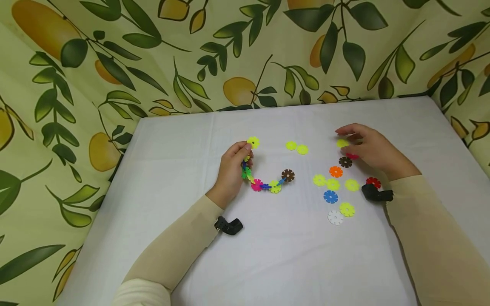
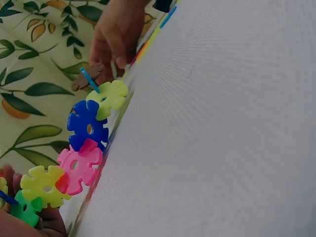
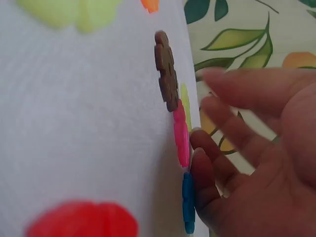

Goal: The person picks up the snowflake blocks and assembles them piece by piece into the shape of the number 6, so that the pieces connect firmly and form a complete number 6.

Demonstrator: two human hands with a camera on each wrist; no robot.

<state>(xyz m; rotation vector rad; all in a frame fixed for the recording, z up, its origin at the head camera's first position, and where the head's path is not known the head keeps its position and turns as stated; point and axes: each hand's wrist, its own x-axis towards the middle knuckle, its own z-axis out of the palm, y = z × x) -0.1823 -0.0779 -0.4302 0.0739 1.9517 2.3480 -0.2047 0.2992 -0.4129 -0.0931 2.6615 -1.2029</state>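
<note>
My left hand (image 1: 229, 168) pinches one end of a chain of interlocking notched plastic discs (image 1: 274, 187), with a yellow disc (image 1: 253, 142) standing up at the fingertips. From there the chain curves down and right over the table, ending in a brown disc (image 1: 288, 175). Pink (image 2: 79, 167) and dark blue (image 2: 88, 126) links show in the left wrist view. My right hand (image 1: 369, 148) hovers over loose discs at the right, fingers loosely bent and holding nothing. Partly under it lie a yellow disc (image 1: 342, 143) and a pink disc (image 3: 181, 133); a blue disc (image 3: 188, 202) is right by its fingers.
Loose discs lie on the white-covered table (image 1: 191, 191): a dark brown one (image 1: 345, 162), an orange one (image 1: 336, 171), a blue one (image 1: 331, 196), a white one (image 1: 335, 217), a red one (image 1: 373, 182) and several yellow ones (image 1: 333, 184). Two yellow discs (image 1: 302, 149) lie farther back. A leaf-patterned curtain (image 1: 237, 55) hangs behind.
</note>
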